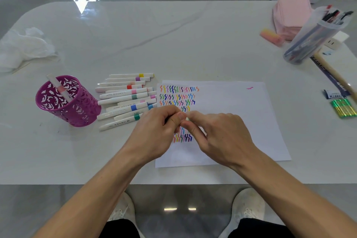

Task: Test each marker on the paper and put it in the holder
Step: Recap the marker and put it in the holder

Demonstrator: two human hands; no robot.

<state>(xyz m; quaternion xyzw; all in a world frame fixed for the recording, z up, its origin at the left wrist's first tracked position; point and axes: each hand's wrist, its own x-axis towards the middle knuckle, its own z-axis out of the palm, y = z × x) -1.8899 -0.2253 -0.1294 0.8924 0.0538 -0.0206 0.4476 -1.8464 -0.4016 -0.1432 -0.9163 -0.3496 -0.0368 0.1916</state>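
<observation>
White marbled surface (pixel 173 35) fills our view, glossy where the room light strikes it. Over its near half our two hands meet, and between them is the marker (pixel 187 119) we are handling. Only a pale sliver of it shows between the fingertips, so we cannot tell its colour band.

Our left hand (pixel 158 133) has its grip curled round the marker, thumb laid along the top. Our right hand (pixel 222 137) pinches the exposed end between thumb and forefinger.

Both hands are over the paper (pixel 241 121), a white sheet whose left part carries rows of short squiggles (pixel 177 94) in many colours. One lone pink squiggle (pixel 249 88) sits near its far right corner.

Just left of the sheet lies a loose pile of markers (pixel 123 98), white barrels with bands of yellow, purple, red, pink, green and blue. Further left stands the holder (pixel 77 110), a purple perforated cup with one pink-banded marker (pixel 60 89) leaning inside.

At the far right we see a pink pouch (pixel 291 13) and a clear tub of pens (pixel 313 38).
</observation>
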